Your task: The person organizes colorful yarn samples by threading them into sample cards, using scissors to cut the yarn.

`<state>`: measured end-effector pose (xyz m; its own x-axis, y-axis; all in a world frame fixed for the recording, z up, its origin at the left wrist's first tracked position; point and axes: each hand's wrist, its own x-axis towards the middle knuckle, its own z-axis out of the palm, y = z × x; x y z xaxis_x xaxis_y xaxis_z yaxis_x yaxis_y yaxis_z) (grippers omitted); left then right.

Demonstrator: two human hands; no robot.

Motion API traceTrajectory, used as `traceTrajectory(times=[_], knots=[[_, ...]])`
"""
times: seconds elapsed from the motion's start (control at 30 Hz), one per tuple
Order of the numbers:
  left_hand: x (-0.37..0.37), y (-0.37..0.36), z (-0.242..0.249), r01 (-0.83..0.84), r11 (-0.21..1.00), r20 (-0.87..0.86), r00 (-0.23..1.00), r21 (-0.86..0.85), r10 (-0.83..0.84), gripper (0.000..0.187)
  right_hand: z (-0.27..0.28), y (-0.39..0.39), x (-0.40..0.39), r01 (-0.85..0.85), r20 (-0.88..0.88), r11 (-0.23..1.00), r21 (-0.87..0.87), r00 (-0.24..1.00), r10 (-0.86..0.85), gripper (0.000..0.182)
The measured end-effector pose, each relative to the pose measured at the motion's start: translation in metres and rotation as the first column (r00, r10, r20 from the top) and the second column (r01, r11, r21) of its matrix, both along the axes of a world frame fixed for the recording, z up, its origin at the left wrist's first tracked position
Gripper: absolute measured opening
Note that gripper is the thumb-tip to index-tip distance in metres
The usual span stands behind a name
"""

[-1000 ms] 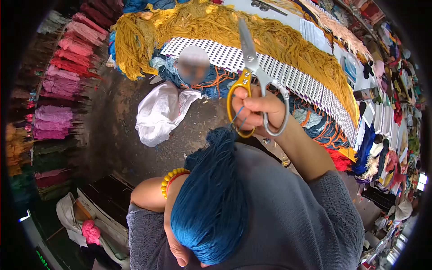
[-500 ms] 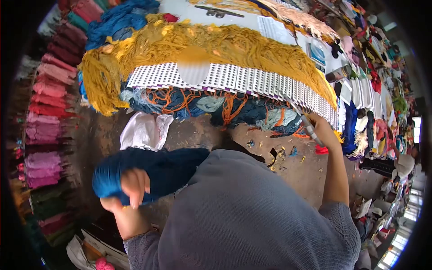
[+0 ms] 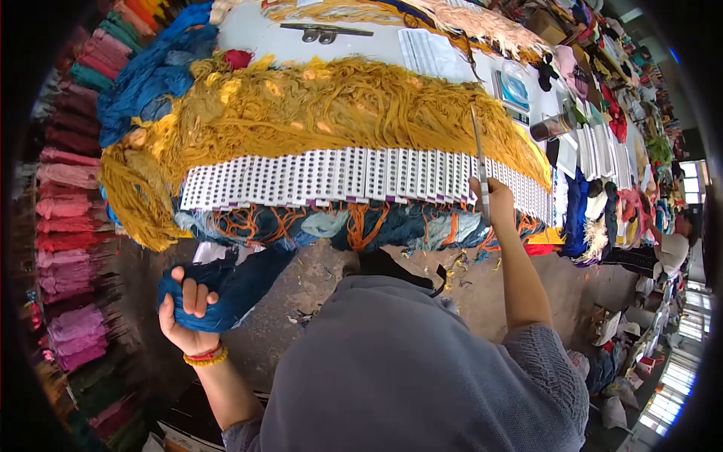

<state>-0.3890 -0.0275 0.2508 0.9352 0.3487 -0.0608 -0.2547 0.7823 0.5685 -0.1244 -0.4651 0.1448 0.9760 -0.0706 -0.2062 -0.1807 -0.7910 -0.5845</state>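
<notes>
My left hand (image 3: pixel 190 313) is closed around a dark blue yarn skein (image 3: pixel 245 290), lifted at the lower left, its far end reaching toward the table's front edge. A long thin metal-bladed tool with a grey wrapped handle (image 3: pixel 484 197) is gripped in my right hand (image 3: pixel 493 202), blade pointing up and away over mustard yarn (image 3: pixel 331 105). Beneath it runs a row of overlapping white cards with dark holes (image 3: pixel 301 177). Blue and orange yarn (image 3: pixel 361 226) hangs below the cards at the front edge.
Racks of pink and red yarn (image 3: pixel 64 207) stand at the left. Blue yarn (image 3: pixel 158 83) is heaped at the table's far left. A black clip-like bar (image 3: pixel 324 32), printed sheets (image 3: pixel 433 54) and a dark cylinder (image 3: pixel 552 126) lie on the table. Scraps litter the floor.
My right hand has moved left and the tool now points up across the cards. My left hand has turned, still holding the blue skein. The view has shifted.
</notes>
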Motion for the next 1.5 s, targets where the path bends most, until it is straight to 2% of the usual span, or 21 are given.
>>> traceTrajectory(times=[0.07, 0.13, 0.23, 0.27, 0.33, 0.4, 0.47, 0.53, 0.6, 0.63, 0.67, 0.77, 0.8, 0.93, 1.07, 1.1, 1.2, 1.27, 1.37, 1.43, 1.5], knots=[[0.013, 0.004, -0.001, -0.004, 0.999, 0.000, 1.000, -0.050, 0.004, 0.035, 0.000, 0.014, 0.026, -0.043, 0.069, 0.996, -0.083, 0.996, 0.049, 0.045], [0.025, 0.005, 0.000, -0.024, 0.998, -0.018, 1.000, -0.057, 0.023, 0.035, -0.026, 0.015, 0.063, -0.026, 0.068, 0.977, -0.213, 0.997, 0.041, 0.058], [0.042, 0.004, 0.005, -0.044, 0.998, -0.022, 0.999, -0.035, 0.043, 0.034, -0.037, 0.030, 0.112, -0.013, 0.058, 0.981, -0.194, 0.998, 0.024, 0.061], [0.048, 0.002, 0.005, -0.047, 0.998, -0.026, 0.999, -0.033, 0.046, 0.034, -0.034, 0.040, 0.128, -0.014, 0.016, 0.988, -0.155, 1.000, 0.017, 0.060], [0.061, -0.002, 0.003, -0.070, 0.997, -0.056, 0.996, -0.038, 0.068, 0.033, -0.042, 0.058, 0.162, -0.017, 0.046, 0.998, -0.055, 0.999, 0.019, 0.059], [0.078, -0.012, 0.001, -0.061, 0.997, -0.106, 0.993, -0.047, 0.056, 0.033, -0.066, 0.074, 0.202, -0.054, 0.043, 0.993, -0.103, 0.997, 0.058, 0.059], [0.094, -0.022, -0.002, -0.107, 0.990, -0.197, 0.977, -0.096, 0.087, 0.037, -0.080, 0.099, 0.234, -0.126, 0.064, 0.991, 0.041, 0.990, 0.124, 0.060], [0.107, -0.028, -0.006, -0.102, 0.989, -0.219, 0.973, -0.109, 0.077, 0.037, -0.090, 0.121, 0.263, -0.204, 0.056, 0.978, 0.032, 0.978, 0.202, 0.057], [0.116, -0.032, -0.009, -0.097, 0.989, -0.238, 0.969, -0.111, 0.068, 0.038, -0.076, 0.145, 0.278, -0.269, -0.030, 0.962, -0.052, 0.963, 0.267, 0.054], [0.119, -0.033, -0.011, -0.098, 0.990, -0.251, 0.965, -0.101, 0.070, 0.038, -0.085, 0.148, 0.285, -0.289, -0.021, 0.949, -0.124, 0.957, 0.288, 0.052], [0.122, -0.034, -0.012, -0.094, 0.991, -0.264, 0.962, -0.094, 0.067, 0.038, -0.086, 0.148, 0.286, -0.284, -0.031, 0.951, -0.125, 0.959, 0.282, 0.052], [0.130, -0.035, -0.016, -0.100, 0.989, -0.278, 0.958, -0.106, 0.067, 0.038, -0.060, 0.139, 0.266, -0.235, 0.070, 0.944, -0.232, 0.964, 0.257, 0.046], [0.133, -0.035, -0.018, -0.095, 0.992, -0.296, 0.953, -0.088, 0.065, 0.035, -0.061, 0.124, 0.258, -0.216, 0.061, 0.946, -0.243, 0.970, 0.237, 0.046], [0.151, -0.035, -0.026, -0.026, 0.993, -0.321, 0.947, -0.117, -0.013, 0.034, -0.063, 0.039, 0.231, 0.000, 0.324, 0.996, -0.084, 0.946, 0.027, 0.033], [0.167, -0.037, -0.034, 0.060, 0.990, -0.340, 0.935, -0.126, -0.100, 0.034, -0.066, -0.063, 0.202, 0.291, 0.394, 0.929, -0.229, 0.900, -0.185, 0.028], [0.170, -0.038, -0.035, 0.080, 0.990, -0.342, 0.932, -0.119, -0.117, 0.034, -0.068, -0.087, 0.192, 0.317, 0.415, 0.914, -0.255, 0.889, -0.192, 0.028], [0.180, -0.040, -0.036, 0.137, 0.983, -0.339, 0.925, -0.122, -0.170, 0.034, -0.084, -0.146, 0.159, 0.442, 0.381, 0.824, -0.355, 0.873, -0.305, 0.032], [0.183, -0.044, -0.034, 0.142, 0.980, -0.357, 0.916, -0.138, -0.183, 0.034, -0.090, -0.166, 0.141, 0.493, 0.244, 0.741, -0.455, 0.870, -0.429, 0.033], [0.183, -0.045, -0.032, 0.126, 0.985, -0.421, 0.892, -0.119, -0.165, 0.037, -0.106, -0.186, 0.139, 0.424, 0.063, 0.688, -0.589, 0.873, -0.484, 0.034], [0.181, -0.045, -0.030, 0.115, 0.985, -0.416, 0.896, -0.128, -0.159, 0.036, -0.125, -0.195, 0.147, 0.431, 0.069, 0.685, -0.587, 0.870, -0.488, 0.045], [0.175, -0.038, -0.026, 0.103, 0.988, -0.396, 0.907, -0.118, -0.142, 0.034, -0.154, -0.213, 0.155, 0.331, 0.029, 0.836, -0.438, 0.934, -0.355, 0.050]])
